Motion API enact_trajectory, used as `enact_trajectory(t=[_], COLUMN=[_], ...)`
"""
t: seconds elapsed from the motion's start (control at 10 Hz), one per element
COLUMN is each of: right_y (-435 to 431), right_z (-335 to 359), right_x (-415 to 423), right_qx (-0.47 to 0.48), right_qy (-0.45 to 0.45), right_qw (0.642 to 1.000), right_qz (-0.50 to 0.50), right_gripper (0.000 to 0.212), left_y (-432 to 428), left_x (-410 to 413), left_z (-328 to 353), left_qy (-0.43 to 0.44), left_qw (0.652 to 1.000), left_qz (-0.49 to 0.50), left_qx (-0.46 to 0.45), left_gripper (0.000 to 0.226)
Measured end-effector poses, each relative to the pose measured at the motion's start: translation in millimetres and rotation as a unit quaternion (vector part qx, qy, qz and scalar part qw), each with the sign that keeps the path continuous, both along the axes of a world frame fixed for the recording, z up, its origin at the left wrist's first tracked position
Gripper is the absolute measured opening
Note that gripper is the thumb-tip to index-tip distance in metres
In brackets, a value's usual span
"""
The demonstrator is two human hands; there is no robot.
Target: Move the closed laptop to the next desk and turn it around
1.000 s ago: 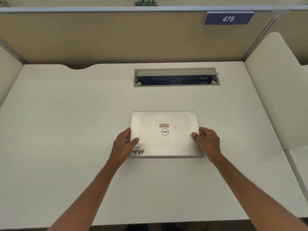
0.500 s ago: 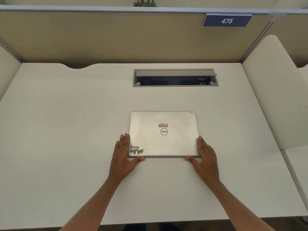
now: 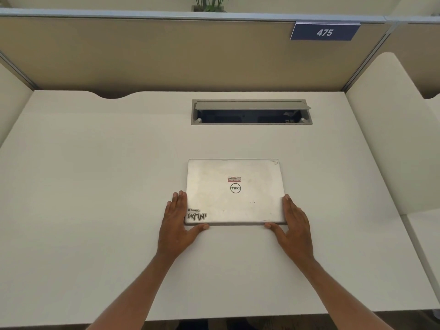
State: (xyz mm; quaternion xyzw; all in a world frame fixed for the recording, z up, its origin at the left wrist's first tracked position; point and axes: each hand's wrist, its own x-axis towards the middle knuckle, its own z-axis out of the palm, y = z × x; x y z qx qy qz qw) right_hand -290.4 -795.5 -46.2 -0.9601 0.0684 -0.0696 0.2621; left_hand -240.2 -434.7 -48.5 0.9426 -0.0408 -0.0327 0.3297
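A closed silver laptop [image 3: 234, 191] with a round logo and stickers lies flat in the middle of the white desk [image 3: 95, 186]. My left hand [image 3: 177, 221] lies flat on the desk against the laptop's near left corner, fingers along its left edge, thumb under its front edge. My right hand [image 3: 294, 222] mirrors it at the near right corner, thumb at the front edge. Both hands cradle the corners with fingers stretched out, not wrapped around the laptop.
An open cable hatch [image 3: 251, 112] is set in the desk behind the laptop. A tan partition [image 3: 166, 53] with a blue 475 sign [image 3: 324, 32] closes the back. A white curved divider [image 3: 390, 129] separates the desk to the right [image 3: 426, 236].
My hands have slid from gripping the laptop's sides to lying flat at its near corners. The laptop has stayed in place.
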Motion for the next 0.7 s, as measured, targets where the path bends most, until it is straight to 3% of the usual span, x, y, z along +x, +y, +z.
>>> enact_trajectory(t=[0.2,0.4,0.7], right_y=[-1.0,4.0,18.6], right_z=[-0.6,8.1,43.7], right_x=[-0.5,4.0,74.2], right_qx=[-0.016,-0.094,-0.159], right_qy=[-0.004,0.034,0.005], right_qw=[1.0,0.994,0.985], right_qz=[0.011,0.032,0.068], right_gripper=[0.097,0.114,0.116], left_y=[1.0,-5.2,-17.3], left_x=[-1.4,-2.9,60.3], left_z=[-3.1,-4.5,36.1], left_qy=[-0.01,-0.086,-0.115], left_qw=[1.0,0.989,0.979], left_qz=[-0.009,-0.027,-0.045], left_qx=[0.019,0.117,0.16], left_gripper=[0.133,0.119,0.115])
